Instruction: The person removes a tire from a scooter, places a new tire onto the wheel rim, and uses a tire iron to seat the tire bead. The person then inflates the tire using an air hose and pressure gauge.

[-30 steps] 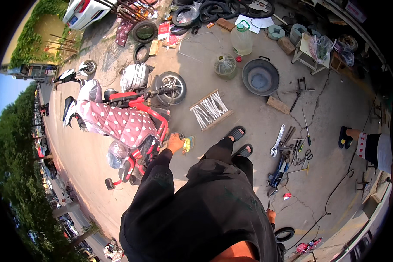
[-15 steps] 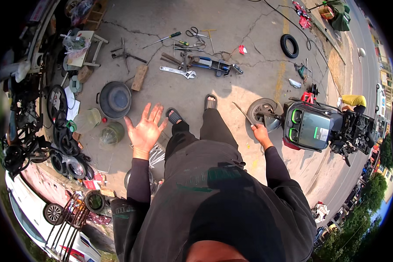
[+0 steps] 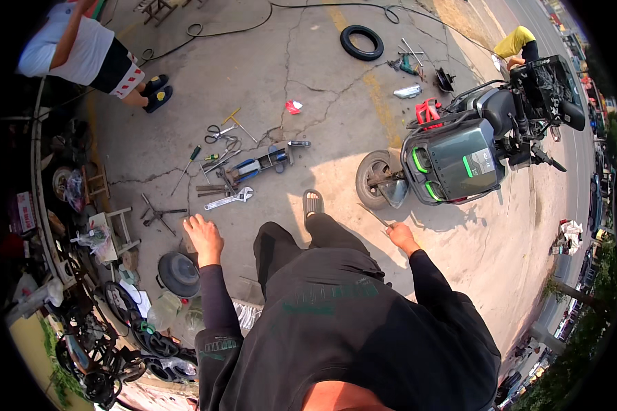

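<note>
My right hand [image 3: 402, 238] is closed round a thin metal tyre lever [image 3: 373, 215], which points up and left toward the wheel [image 3: 373, 179] of a dark scooter [image 3: 452, 163]. Lever and wheel appear apart. To the left, my left hand [image 3: 204, 238] is held out back upward, its fingers loosely extended and nothing seen in them. It is nearest to a dark basin [image 3: 179, 275] and a four-way wheel wrench [image 3: 159, 214] on the ground. Beyond lie an adjustable wrench [image 3: 229, 198] and a blue trolley jack [image 3: 259, 165].
Scissors [image 3: 219, 133], a screwdriver [image 3: 187, 168] and a yellow T-handle tool [image 3: 234, 118] lie past the jack. A loose tyre [image 3: 362, 43] and a cable [image 3: 322, 7] are farther off. Someone in a white shirt [image 3: 82, 48] stands far left; a person in yellow [image 3: 514, 42] is beyond the scooter.
My left hand has turned from palm up to back up, its fingers less spread. My view has swung left and my legs have stepped. The lever stays in my right hand.
</note>
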Demonstrator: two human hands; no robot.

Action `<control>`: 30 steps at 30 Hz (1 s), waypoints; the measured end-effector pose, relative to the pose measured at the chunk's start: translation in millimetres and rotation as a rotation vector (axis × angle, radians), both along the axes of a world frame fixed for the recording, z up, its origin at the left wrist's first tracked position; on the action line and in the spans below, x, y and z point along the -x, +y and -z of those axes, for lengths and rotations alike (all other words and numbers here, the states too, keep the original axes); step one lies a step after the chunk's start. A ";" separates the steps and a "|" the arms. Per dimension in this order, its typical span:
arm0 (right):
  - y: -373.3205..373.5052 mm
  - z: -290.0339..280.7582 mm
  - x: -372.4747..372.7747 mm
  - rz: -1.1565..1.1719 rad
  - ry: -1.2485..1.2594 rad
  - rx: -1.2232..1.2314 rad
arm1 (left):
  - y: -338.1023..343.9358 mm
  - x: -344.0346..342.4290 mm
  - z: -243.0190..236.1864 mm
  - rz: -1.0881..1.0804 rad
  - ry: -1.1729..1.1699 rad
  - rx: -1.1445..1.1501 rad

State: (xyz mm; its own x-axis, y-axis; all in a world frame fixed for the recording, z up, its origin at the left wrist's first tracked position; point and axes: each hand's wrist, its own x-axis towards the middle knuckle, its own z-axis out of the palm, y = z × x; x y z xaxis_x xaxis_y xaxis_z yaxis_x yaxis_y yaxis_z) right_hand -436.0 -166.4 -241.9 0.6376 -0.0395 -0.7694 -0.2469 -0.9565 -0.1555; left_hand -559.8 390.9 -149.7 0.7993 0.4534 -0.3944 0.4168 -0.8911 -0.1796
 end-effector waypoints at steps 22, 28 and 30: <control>57.0 -17.7 -372.0 1.471 0.112 -0.833 | -35.8 -328.2 127.8 -0.497 0.295 0.864; 30.0 8.6 -532.9 1.291 -0.002 -0.827 | 4.3 -582.2 120.4 -0.095 0.104 0.769; 17.4 29.1 -568.3 1.253 -0.050 -0.685 | 11.6 -663.3 111.5 -0.078 0.021 0.814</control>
State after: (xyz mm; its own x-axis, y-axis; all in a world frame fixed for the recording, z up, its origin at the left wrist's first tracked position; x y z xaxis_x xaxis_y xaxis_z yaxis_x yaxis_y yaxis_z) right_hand 132.3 -149.0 -271.0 0.4867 -0.2231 -0.8446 -0.8387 0.1510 -0.5232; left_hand 103.5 402.5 -261.2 0.7660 0.0724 -0.6388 0.4866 -0.7147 0.5025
